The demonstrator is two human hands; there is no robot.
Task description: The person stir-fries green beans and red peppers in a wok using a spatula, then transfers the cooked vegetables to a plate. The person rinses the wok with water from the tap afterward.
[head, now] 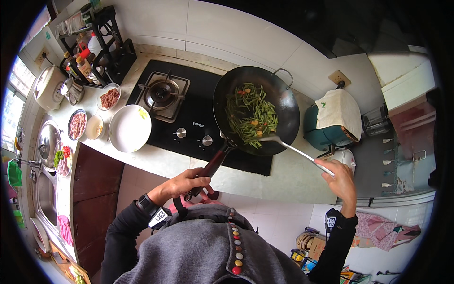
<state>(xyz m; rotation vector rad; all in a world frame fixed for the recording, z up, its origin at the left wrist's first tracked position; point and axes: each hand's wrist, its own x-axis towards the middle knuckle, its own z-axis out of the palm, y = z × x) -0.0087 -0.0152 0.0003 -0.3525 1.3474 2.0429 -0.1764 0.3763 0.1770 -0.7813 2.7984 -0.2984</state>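
My left hand (184, 183) grips the dark wooden handle (215, 163) of a black wok (289, 117). The wok sits over the right side of a black glass gas hob (198, 106) and hides the burner beneath it. Cut green beans (264, 113), with a few red and orange pieces among them, are spread over its bottom and near side. In my right hand (338, 177) is the shaft of a metal spatula (299, 152). Its head reaches over the wok's near right rim and rests by the beans.
Left of the hob stand a white bowl (130, 128), a small cup (94, 127) and bowls of raw meat (77, 124) and minced meat (110, 97). A bottle rack (106, 53) is behind them. A cloth-covered green appliance (324, 127) stands right of the wok. The sink (48, 198) lies far left.
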